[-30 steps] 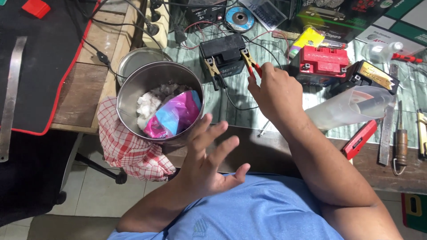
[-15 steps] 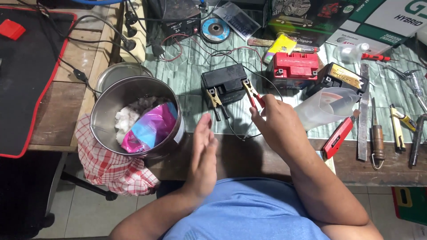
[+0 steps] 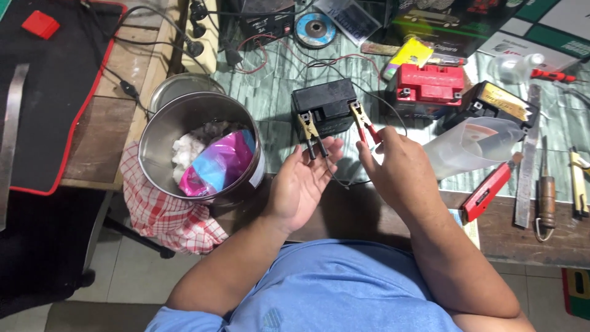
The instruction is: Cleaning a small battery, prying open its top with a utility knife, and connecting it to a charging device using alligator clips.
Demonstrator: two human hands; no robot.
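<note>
A small black battery [image 3: 324,104] sits on the green-patterned bench top. Two brass clamps are clipped to its near terminals. My left hand [image 3: 304,184] is palm up with its fingers apart, and its fingertips touch the black handles of the left clamp [image 3: 310,130]. The thumb and fingers of my right hand [image 3: 396,169] pinch the red handles of the right clamp [image 3: 364,123]. Thin wires run from the clamps toward the back of the bench.
A steel pot [image 3: 161,132] holding white rags and a pink-blue bag stands at left on a red checked cloth [image 3: 166,212]. A red battery [image 3: 430,86], a gold-labelled battery [image 3: 501,104], a clear cup [image 3: 473,147], a red utility knife [image 3: 488,190] and a steel ruler [image 3: 525,166] lie at right.
My left hand has moved forward from the bench edge up to the black-handled clamp. My right hand has stayed at the red-handled clamp. The view has shifted slightly.
</note>
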